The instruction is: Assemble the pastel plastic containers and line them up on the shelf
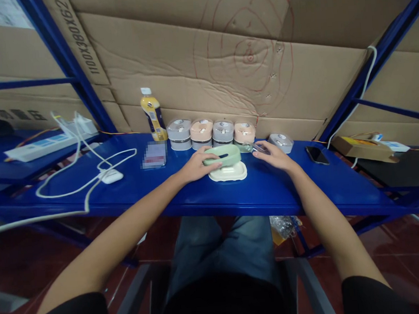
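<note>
My left hand (pixel 200 164) grips the left end of a light green oval box frame (pixel 232 156), fingers on top and thumb along the near side. Just below the frame lies a cream oval tray (pixel 228 176) on the blue tabletop; whether the two touch is hard to tell. To the right, my right hand (pixel 274 157) is closed on a clear plastic lid (pixel 260 147), blurred and see-through. Behind my hands stand lidded boxes in a row, among them a grey box (pixel 180 134) and a pink box (pixel 201 133).
A yellow drink bottle (pixel 152 114) stands at the back left, near a blurred-out flat item (pixel 154 154). White cables and a white plug (pixel 111 176) lie on the left. Rightward are a small grey box (pixel 281 143) and a phone (pixel 317 155). Cardboard (pixel 173 49) walls the back.
</note>
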The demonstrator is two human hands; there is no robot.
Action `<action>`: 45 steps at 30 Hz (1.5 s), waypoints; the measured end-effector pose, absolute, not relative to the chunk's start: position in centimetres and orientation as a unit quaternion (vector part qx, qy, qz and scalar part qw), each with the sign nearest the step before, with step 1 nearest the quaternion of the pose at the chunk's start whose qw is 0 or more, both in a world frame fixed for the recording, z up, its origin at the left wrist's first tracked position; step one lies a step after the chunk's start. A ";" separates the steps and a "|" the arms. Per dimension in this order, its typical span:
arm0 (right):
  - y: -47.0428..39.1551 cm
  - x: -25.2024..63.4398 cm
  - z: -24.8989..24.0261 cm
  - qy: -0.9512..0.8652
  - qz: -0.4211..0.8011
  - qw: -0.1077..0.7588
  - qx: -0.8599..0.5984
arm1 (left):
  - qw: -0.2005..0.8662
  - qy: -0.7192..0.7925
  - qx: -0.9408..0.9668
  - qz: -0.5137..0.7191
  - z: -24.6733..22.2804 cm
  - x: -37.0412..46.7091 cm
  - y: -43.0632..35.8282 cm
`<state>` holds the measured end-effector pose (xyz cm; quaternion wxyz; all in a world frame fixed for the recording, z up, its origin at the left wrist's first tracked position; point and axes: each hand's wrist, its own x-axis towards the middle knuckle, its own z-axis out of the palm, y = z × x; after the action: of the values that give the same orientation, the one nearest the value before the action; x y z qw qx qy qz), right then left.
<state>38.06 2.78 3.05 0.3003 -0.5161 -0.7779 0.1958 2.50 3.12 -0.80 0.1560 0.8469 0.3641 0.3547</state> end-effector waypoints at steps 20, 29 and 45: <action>1.6 33.2 3.0 -0.863 0.138 0.329 -0.356 | 0.193 0.346 0.856 0.332 -0.8 4.6 1.5; 1.6 29.3 2.0 -0.897 0.102 0.248 -0.352 | 0.226 0.365 0.837 0.340 -2.0 5.0 2.2; -5.3 35.6 2.0 -0.839 -0.015 0.117 -0.531 | 0.194 0.374 0.847 0.323 -2.4 4.1 2.8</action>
<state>35.59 -5.26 2.03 0.1174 -0.5306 -0.8393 -0.0154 4.11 2.78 -2.43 0.1944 0.8473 0.3737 0.3233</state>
